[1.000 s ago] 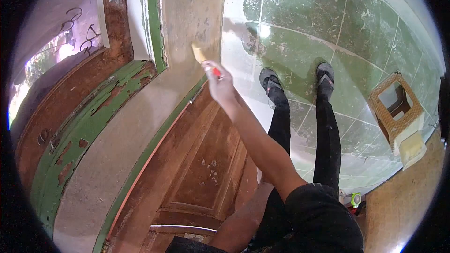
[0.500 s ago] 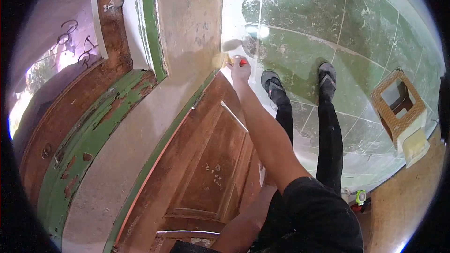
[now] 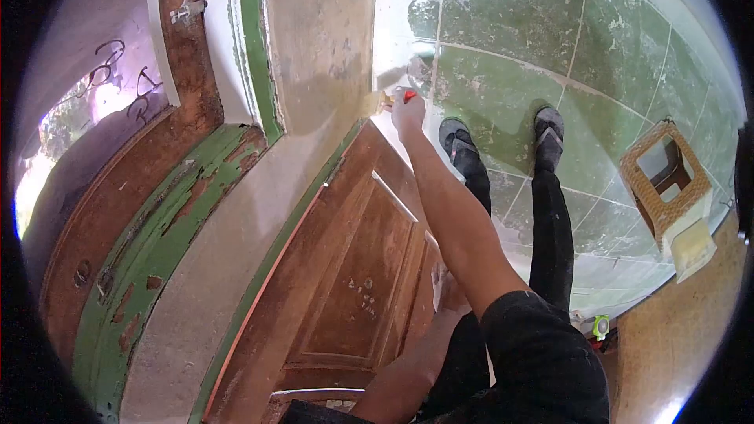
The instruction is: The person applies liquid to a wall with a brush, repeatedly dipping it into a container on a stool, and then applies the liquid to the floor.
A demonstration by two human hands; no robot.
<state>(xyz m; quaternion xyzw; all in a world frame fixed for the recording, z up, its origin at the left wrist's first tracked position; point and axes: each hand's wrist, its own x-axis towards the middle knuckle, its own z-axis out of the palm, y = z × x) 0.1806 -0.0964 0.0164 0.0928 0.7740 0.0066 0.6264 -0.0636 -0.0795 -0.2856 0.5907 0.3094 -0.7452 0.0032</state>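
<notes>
My right hand is closed around what looks like a small paintbrush with a red-ended, yellowish handle. Its pale tip is at the lower wall, just above the top corner of a brown wooden door. A darker, damp-looking patch spreads over the wall beside it. My left hand is lower, in front of the door panel and partly behind my right forearm. A whitish thing shows at its fingers, too hidden to name.
Green, paint-spotted floor tiles lie under my feet in dark sandals. A woven box-like stand with an open frame is at the right. A chipped green sill and a barred window are at the left.
My right hand has shifted slightly right with the brush still near the wall. The view has tilted a little. My left hand has barely moved.
</notes>
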